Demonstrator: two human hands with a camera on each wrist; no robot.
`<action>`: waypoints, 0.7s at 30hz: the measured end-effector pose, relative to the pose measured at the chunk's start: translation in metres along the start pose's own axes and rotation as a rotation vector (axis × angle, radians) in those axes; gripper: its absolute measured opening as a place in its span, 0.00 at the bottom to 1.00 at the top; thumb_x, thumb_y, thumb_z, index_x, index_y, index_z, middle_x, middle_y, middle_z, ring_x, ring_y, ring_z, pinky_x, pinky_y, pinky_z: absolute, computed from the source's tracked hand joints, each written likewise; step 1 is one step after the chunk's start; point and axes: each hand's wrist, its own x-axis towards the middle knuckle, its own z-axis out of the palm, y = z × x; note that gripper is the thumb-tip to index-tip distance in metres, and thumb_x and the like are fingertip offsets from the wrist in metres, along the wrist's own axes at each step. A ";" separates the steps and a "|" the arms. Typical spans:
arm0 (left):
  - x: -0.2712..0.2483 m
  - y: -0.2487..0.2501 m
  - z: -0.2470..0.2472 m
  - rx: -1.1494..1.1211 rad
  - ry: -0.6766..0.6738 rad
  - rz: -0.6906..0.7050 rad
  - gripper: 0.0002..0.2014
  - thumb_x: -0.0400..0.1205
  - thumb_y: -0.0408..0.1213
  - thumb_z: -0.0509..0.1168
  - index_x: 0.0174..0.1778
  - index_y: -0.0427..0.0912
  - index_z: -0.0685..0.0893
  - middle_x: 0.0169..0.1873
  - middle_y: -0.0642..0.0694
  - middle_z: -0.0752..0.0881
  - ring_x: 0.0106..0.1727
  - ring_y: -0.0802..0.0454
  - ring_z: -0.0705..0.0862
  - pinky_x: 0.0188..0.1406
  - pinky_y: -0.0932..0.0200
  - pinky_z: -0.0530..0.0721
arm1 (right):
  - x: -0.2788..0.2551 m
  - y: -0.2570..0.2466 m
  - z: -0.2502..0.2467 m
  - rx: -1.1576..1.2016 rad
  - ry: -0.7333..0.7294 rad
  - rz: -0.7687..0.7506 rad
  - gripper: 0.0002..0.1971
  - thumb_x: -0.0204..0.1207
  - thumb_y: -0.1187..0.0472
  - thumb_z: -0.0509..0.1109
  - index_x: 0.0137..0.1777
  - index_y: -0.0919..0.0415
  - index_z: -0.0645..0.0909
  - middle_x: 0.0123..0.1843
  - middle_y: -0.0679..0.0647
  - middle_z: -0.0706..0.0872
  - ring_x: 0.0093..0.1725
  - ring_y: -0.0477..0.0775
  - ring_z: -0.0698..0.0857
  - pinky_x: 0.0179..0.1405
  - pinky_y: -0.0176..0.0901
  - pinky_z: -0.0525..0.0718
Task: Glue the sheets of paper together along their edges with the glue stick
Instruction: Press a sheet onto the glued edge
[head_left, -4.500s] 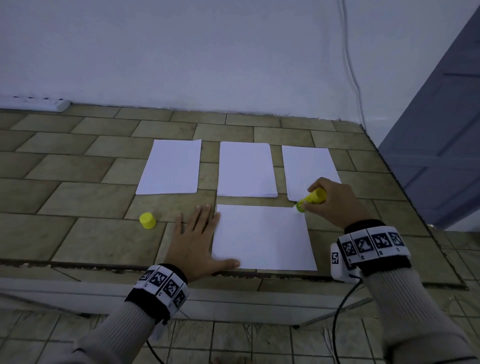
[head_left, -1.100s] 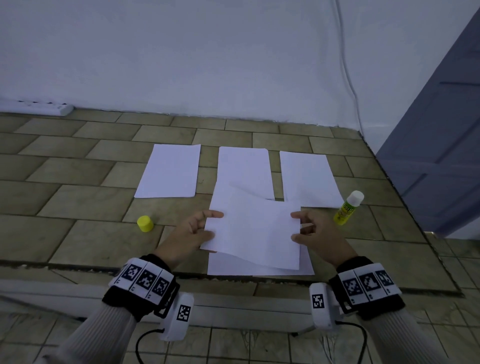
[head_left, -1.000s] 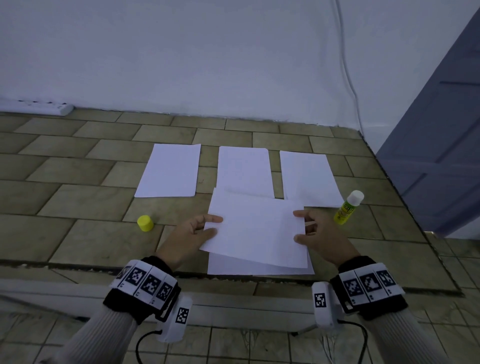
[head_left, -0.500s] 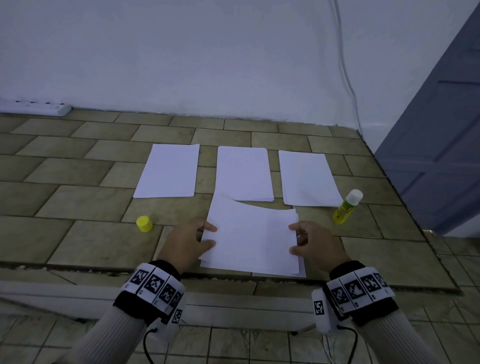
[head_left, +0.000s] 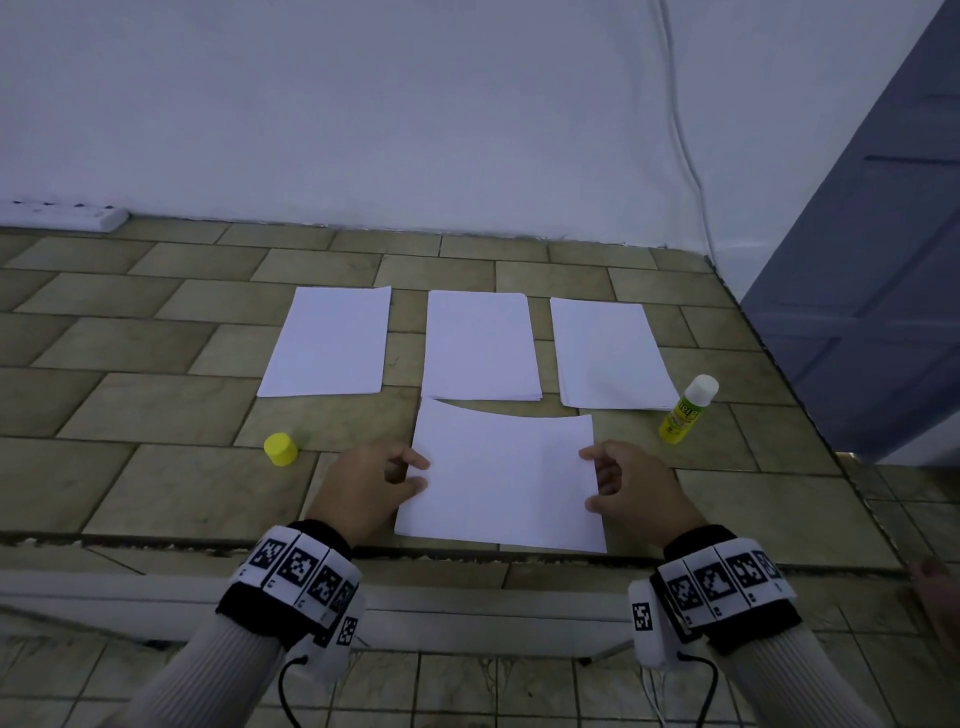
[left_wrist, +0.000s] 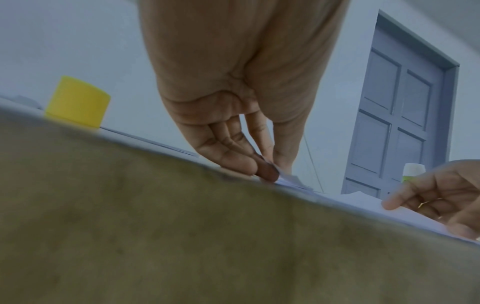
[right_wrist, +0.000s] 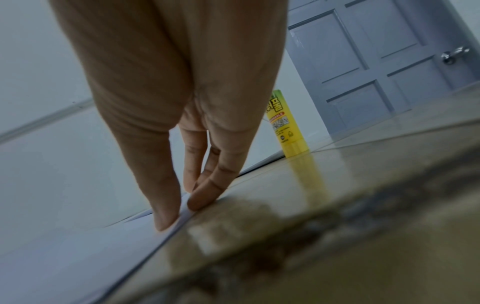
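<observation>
White paper is pinched at both short edges: the left hand (head_left: 371, 480) nips the top sheet (head_left: 501, 478) between thumb and curled fingers at its left margin, and the right hand (head_left: 631, 486) does the same at the right margin, thumb on top and fingertips (right_wrist: 200, 200) tucked under the lip. Each grip is light and right at the rim, which I judge lets the sheet be steered into register over the bottom sheet (head_left: 597, 545) before the glue grabs. That lower sheet peeps out only as a thin strip along the near and right sides, so the two are nearly but not fully square. The far edge of the upper sheet bows upward in a shallow arc, not yet pressed flat.

Beyond the hands, the glue stick (head_left: 687, 410) stands upright and uncapped just right of the pair, parked within easy reach of the right hand. Its yellow cap (head_left: 280, 449) sits apart on the left, out of the working area. Three paper stacks (head_left: 480, 345) lie in a row farther back on the tiled counter (head_left: 156, 467), presumably the supply for later pairs.
</observation>
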 end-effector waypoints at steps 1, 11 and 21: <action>0.000 0.000 0.000 -0.009 0.002 0.000 0.11 0.76 0.38 0.76 0.43 0.60 0.83 0.24 0.60 0.77 0.31 0.66 0.78 0.32 0.73 0.70 | 0.000 0.001 0.000 0.012 -0.001 0.003 0.28 0.65 0.73 0.78 0.67 0.62 0.78 0.54 0.55 0.82 0.50 0.53 0.84 0.50 0.40 0.87; 0.000 -0.001 0.001 -0.021 0.014 -0.003 0.14 0.74 0.39 0.78 0.40 0.65 0.82 0.23 0.59 0.79 0.32 0.66 0.80 0.34 0.72 0.71 | -0.003 0.004 -0.002 0.068 -0.003 -0.009 0.27 0.65 0.73 0.78 0.65 0.63 0.79 0.54 0.56 0.81 0.50 0.53 0.84 0.51 0.43 0.87; -0.001 0.004 -0.004 -0.014 -0.009 -0.019 0.12 0.75 0.38 0.77 0.42 0.61 0.83 0.23 0.61 0.78 0.30 0.71 0.79 0.30 0.77 0.69 | -0.004 0.005 -0.001 0.080 0.004 -0.013 0.27 0.65 0.73 0.78 0.65 0.61 0.79 0.54 0.55 0.80 0.50 0.52 0.84 0.51 0.41 0.87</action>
